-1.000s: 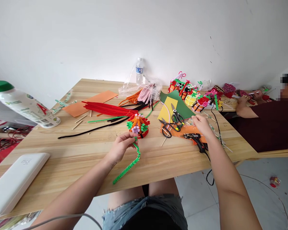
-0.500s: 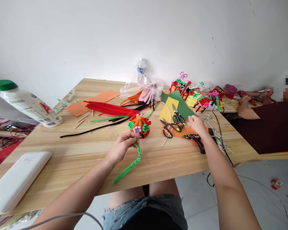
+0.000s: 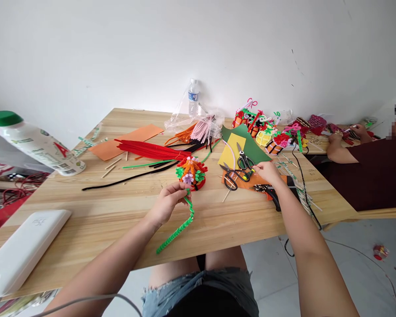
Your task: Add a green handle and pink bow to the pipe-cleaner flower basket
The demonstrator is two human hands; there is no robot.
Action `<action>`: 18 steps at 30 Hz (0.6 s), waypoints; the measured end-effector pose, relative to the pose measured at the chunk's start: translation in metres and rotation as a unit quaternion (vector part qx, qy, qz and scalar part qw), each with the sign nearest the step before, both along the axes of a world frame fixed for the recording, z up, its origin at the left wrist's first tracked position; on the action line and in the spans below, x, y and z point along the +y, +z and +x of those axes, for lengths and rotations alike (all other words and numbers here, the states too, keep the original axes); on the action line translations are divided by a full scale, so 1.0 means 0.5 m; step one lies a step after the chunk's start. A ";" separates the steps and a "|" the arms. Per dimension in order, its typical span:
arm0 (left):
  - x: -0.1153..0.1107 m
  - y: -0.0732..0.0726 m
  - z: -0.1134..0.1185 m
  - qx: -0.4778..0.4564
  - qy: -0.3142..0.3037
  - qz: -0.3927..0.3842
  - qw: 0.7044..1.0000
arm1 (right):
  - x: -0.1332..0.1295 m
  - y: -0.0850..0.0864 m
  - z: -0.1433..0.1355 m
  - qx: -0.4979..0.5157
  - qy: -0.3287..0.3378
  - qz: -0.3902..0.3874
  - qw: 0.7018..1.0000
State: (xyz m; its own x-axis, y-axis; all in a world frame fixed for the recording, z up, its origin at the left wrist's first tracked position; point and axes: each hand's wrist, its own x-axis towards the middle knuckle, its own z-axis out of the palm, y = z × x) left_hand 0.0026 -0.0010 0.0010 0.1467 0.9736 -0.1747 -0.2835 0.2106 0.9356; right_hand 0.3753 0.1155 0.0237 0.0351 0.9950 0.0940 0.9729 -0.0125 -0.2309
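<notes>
Right hand (image 3: 265, 171) has shifted leftward, near black-handled scissors (image 3: 242, 154), its grip too hidden to judge; left hand (image 3: 171, 197) firmly pinches a spiralled green pipe cleaner (image 3: 174, 234).

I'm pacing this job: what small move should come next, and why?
Probably bring the right hand toward the fuzzy green strip: the left hand alone pinches it, its other end is free, and the right hand is off beside scissors.
</notes>
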 end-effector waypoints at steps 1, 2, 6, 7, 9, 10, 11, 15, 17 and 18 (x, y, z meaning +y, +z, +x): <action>0.000 0.000 0.000 -0.001 0.000 0.000 1.000 | 0.002 -0.002 0.000 0.002 0.004 -0.011 1.000; 0.000 0.000 0.000 -0.003 -0.001 0.000 1.000 | 0.004 -0.005 0.001 0.005 0.012 -0.022 1.000; -0.002 0.003 0.001 0.000 0.000 -0.002 1.000 | 0.008 -0.012 0.004 0.022 0.038 -0.055 0.998; -0.002 0.004 0.001 0.001 0.000 -0.002 1.000 | 0.010 -0.014 0.004 0.023 0.038 -0.060 0.997; -0.002 0.004 0.001 0.003 0.001 -0.001 1.000 | 0.015 -0.017 0.004 0.024 0.035 -0.067 0.997; -0.002 0.004 0.001 0.003 0.001 -0.001 1.000 | 0.018 -0.019 0.004 0.024 0.034 -0.070 0.997; -0.002 0.004 0.001 0.003 0.001 -0.001 1.000 | 0.021 -0.020 0.004 0.024 0.033 -0.072 0.997; -0.001 0.002 0.000 0.002 0.000 -0.002 1.000 | 0.033 -0.021 0.003 0.023 0.041 -0.082 0.996; -0.002 0.000 0.000 0.001 -0.003 -0.002 1.000 | 0.038 -0.019 0.000 0.023 0.048 -0.088 0.995; -0.002 0.000 0.000 0.000 -0.004 -0.002 1.000 | 0.040 -0.017 -0.001 0.023 0.052 -0.092 0.994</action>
